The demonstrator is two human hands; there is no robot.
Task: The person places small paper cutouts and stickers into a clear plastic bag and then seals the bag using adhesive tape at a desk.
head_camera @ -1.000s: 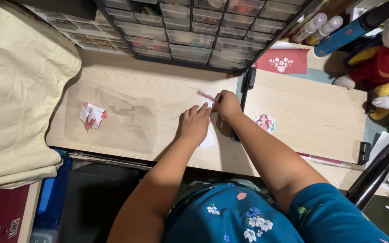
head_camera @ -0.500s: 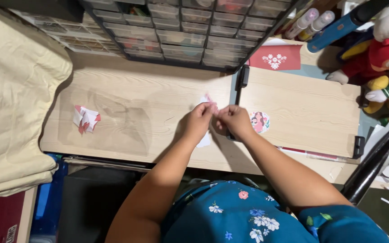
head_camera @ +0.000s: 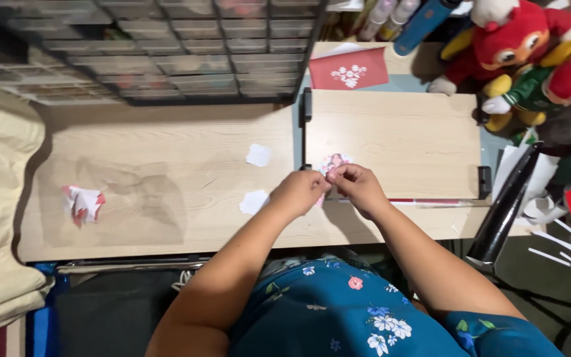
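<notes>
The sticker (head_camera: 334,162), a small round picture piece in pink and white, sits right between my fingertips, over the seam where the two wooden boards meet. My left hand (head_camera: 301,192) comes at it from the left and my right hand (head_camera: 359,187) from the right, both pinched on it, thumbs and forefingers closed on its lower edge. It lies just ahead of my knuckles, away from my body, and both hands are equally near; neither has the advantage. I can't make out a clear long axis, as my fingers cover part of it.

Left of my left hand, two white scraps lie flat on the desk (head_camera: 166,158): the near scrap (head_camera: 254,201) just beside my wrist, the far scrap (head_camera: 258,155) further up toward the drawer cabinet (head_camera: 166,46). Well off to the left lies a crumpled red and white paper (head_camera: 83,202). Beyond the right board (head_camera: 404,132) a red card (head_camera: 349,69) with a white flower pattern lies flat, and plush toys (head_camera: 523,46) crowd the far right corner.
</notes>
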